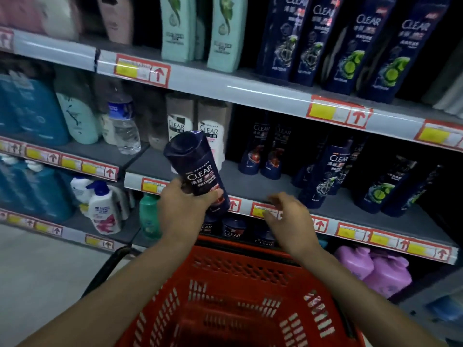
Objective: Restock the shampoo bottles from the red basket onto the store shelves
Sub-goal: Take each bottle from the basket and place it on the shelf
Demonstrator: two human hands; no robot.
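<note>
1. A dark blue shampoo bottle (pixel 198 169) with the word CLEAR on its label is held by the left hand (pixel 180 211). The fingers are curled round the lower part of the bottle and the thumb is laid on the front of it.
2. The bottle is kept in the air, tilted, with its cap pointing up and to the left. It is seen in front of the edge of the middle shelf (pixel 250 181) and above the far rim of the red basket (pixel 160 319).
3. The right hand (pixel 288 219) is held just right of the bottle, in front of the price strip (pixel 335 227) of the same shelf. Its fingers are spread and a little bent, and nothing is held in them. Whether the strip is touched cannot be told.
4. The red basket is placed below both forearms, close to the person.
5. On the middle shelf, to the right, several dark blue CLEAR bottles (pixel 333 169) are standing upright. White CLEAR bottles (pixel 210 136) are seen behind the held bottle, and a clear water bottle (pixel 124 126) is standing further left.
6. On the upper shelf, mint green bottles (pixel 223 33) are placed beside large dark blue bottles (pixel 350 41).
7. Lilac bottles (pixel 383 271) are seen low on the right.
</note>
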